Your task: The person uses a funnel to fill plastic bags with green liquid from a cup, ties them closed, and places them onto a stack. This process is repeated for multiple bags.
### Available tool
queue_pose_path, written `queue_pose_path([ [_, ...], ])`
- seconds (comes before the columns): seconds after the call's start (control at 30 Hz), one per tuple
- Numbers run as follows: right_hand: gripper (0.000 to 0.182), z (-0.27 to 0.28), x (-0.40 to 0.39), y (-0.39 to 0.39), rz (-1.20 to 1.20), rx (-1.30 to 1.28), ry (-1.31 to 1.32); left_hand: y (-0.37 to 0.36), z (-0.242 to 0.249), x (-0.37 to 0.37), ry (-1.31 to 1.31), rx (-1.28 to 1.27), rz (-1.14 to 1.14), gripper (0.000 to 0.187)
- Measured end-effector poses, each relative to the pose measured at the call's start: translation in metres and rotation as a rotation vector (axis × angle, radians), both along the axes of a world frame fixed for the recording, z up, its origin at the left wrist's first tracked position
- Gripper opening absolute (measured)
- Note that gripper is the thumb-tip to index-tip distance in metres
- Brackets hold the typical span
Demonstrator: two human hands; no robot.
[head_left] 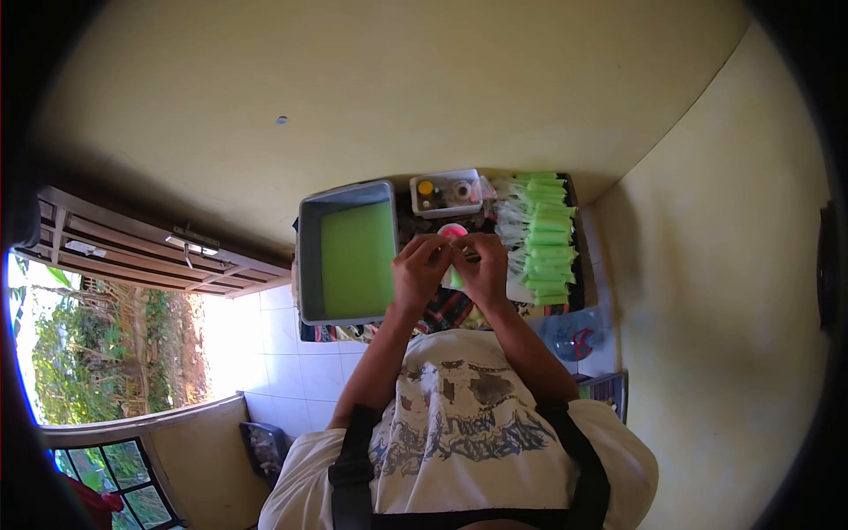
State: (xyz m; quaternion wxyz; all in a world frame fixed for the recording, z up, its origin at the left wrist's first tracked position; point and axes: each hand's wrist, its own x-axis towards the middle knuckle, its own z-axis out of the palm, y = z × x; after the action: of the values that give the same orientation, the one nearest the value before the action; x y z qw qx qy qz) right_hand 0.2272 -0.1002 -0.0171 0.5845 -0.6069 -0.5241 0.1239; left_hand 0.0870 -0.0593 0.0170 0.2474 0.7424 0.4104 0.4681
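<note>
Both hands meet over the middle of the table, fingertips together. My left hand (421, 269) is closed in a pinch, and so is my right hand (483, 268); what they pinch is too small to make out. Just beyond the fingertips is a pink and white round thing (453, 230). A bit of green shows below the fingers, mostly hidden by the hands. Left of them stands a grey basin (303, 256) holding green liquid (358, 261). On the right lies a stack of filled green plastic bags (549, 238), their clear ends towards the hands.
A white container (436, 212) with a yellow-capped bottle (426, 188) and a jar stands at the table's back, against the wall. A patterned cloth (449, 305) covers the table. A large clear bottle (572, 343) stands to the right, below the table's edge.
</note>
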Motion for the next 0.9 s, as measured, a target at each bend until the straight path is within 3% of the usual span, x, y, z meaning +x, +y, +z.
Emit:
queue_pose_path([
  [0.13, 0.015, -0.015, 0.006, 0.001, 0.131, -0.017, 0.025, 0.003, -0.001, -0.009, 0.025, -0.018, -0.099, 0.018],
  [0.23, 0.017, -0.004, 0.009, -0.004, 0.163, 0.041, -0.022, 0.007, -0.002, -0.024, 0.131, -0.212, -0.164, 0.014],
  [0.33, 0.021, -0.01, 0.008, -0.009, 0.214, -0.064, -0.039, 0.008, -0.005, -0.036, -0.073, -0.734, -0.25, 0.01],
  [0.43, 0.027, 0.001, 0.005, -0.011, 0.267, -0.088, 0.037, 0.012, -0.025, -0.047, -0.755, -1.269, -0.546, 0.013],
  [0.53, 0.03, 0.006, 0.003, -0.01, 0.128, 0.008, -0.109, 0.008, -0.03, -0.046, -0.787, -1.31, -0.511, 0.011],
  [0.63, 0.027, 0.009, 0.005, -0.009, 0.185, 0.054, -0.224, 0.007, -0.027, -0.048, -0.769, -1.327, -0.488, 0.012],
  [0.73, 0.025, 0.032, 0.002, -0.014, 0.311, -0.066, -0.124, 0.006, -0.022, -0.046, -0.682, -1.295, -0.365, 0.011],
  [0.9, 0.018, 0.01, 0.003, -0.001, 0.334, -0.019, -0.143, 0.008, -0.022, -0.057, -0.689, -1.319, -0.38, 0.012],
])
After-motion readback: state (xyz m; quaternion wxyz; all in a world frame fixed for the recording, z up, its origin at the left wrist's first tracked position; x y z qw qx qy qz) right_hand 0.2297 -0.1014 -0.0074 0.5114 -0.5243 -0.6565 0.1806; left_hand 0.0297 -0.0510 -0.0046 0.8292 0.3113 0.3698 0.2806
